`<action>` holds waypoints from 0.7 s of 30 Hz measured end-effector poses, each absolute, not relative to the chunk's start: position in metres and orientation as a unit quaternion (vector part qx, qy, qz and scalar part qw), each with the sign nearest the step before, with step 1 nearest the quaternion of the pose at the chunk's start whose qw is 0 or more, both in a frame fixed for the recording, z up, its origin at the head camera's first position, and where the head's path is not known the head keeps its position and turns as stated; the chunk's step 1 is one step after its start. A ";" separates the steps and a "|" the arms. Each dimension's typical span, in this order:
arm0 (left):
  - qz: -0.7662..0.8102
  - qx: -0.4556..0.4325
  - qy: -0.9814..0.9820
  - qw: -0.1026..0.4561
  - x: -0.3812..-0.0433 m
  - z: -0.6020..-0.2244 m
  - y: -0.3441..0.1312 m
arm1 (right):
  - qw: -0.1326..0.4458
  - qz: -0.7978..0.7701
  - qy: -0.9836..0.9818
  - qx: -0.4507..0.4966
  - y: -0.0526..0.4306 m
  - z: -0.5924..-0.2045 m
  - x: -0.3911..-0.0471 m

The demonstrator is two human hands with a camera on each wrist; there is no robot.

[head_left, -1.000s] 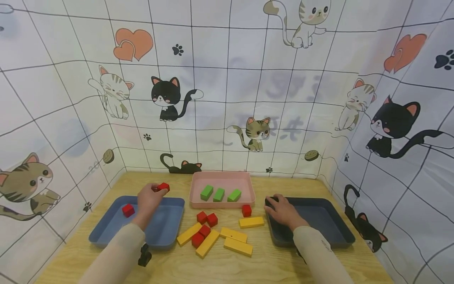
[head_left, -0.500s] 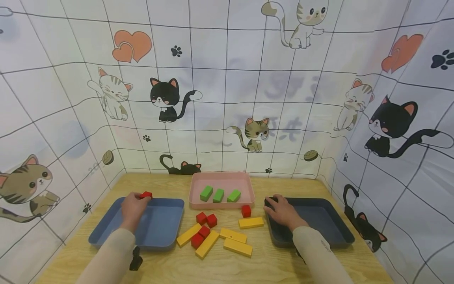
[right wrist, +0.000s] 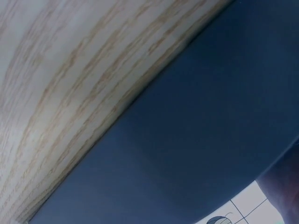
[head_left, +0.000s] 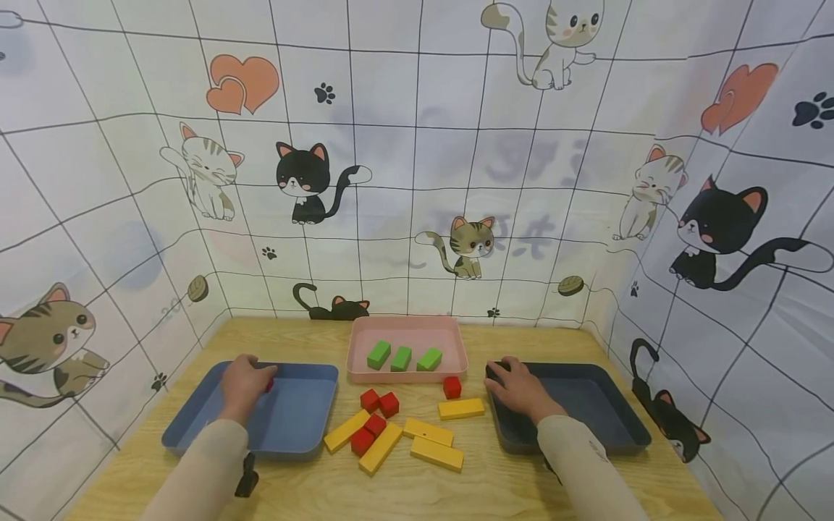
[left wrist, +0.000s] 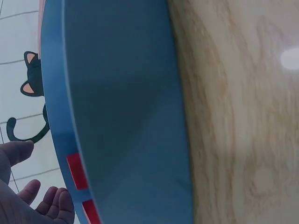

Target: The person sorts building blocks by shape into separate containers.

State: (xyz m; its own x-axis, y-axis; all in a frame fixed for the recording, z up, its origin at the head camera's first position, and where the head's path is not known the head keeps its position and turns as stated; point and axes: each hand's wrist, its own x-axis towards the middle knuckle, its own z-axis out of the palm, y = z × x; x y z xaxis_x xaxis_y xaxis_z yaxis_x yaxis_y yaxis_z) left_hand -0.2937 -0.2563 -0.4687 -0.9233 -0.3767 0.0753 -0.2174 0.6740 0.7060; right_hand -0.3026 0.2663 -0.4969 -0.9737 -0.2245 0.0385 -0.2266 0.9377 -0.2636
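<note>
In the head view my left hand (head_left: 243,387) is over the blue tray (head_left: 302,412), and a red cube (head_left: 269,386) peeks out beside its fingers. The left wrist view shows thumb and fingers (left wrist: 58,205) apart, with nothing between them; one red cube (left wrist: 77,171) and a second red block (left wrist: 91,212) show inside the tray. My right hand (head_left: 519,387) rests relaxed at the left rim of the dark grey tray (head_left: 593,405) and holds nothing. Only a blurred edge of it appears in the right wrist view.
Between the trays lie several red cubes (head_left: 389,404) and several yellow blocks (head_left: 436,454) on the wooden table (head_left: 365,499). A pink tray (head_left: 407,377) holding three green blocks (head_left: 401,359) stands at the back, before a cat-print curtain (head_left: 417,159).
My left hand moved left over the blue tray with a red cube, then lowered it there and let go. My right hand has stayed at the dark tray.
</note>
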 end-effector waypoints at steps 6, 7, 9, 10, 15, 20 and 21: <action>-0.365 0.125 -0.914 0.124 -0.297 -0.464 -0.247 | 0.001 0.138 -0.984 0.110 0.265 -0.495 -0.302; -0.371 0.118 -0.913 0.126 -0.297 -0.463 -0.245 | 0.001 0.138 -0.984 0.109 0.265 -0.495 -0.302; -0.374 0.107 -0.913 0.126 -0.298 -0.461 -0.240 | 0.000 0.138 -0.985 0.106 0.265 -0.496 -0.302; -0.374 0.104 -0.913 0.126 -0.298 -0.460 -0.238 | 0.000 0.138 -0.985 0.104 0.265 -0.496 -0.302; -0.380 0.096 -0.913 0.116 -0.300 -0.456 -0.226 | 0.000 0.138 -0.985 0.101 0.266 -0.498 -0.304; -0.389 0.084 -0.911 0.106 -0.302 -0.453 -0.215 | 0.002 0.136 -0.985 0.102 0.266 -0.498 -0.304; -0.391 0.082 -0.911 0.104 -0.301 -0.452 -0.212 | 0.003 0.135 -0.986 0.103 0.266 -0.498 -0.304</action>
State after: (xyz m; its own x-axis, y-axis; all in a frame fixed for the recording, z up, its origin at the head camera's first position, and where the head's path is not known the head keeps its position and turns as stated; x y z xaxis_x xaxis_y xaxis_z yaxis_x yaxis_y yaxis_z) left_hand -0.3012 -0.2119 -0.4520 -0.9647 -0.2314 0.1258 -0.0680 0.6804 0.7297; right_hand -0.3040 0.2661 -0.4983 -0.9789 -0.2016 0.0327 -0.2030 0.9425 -0.2655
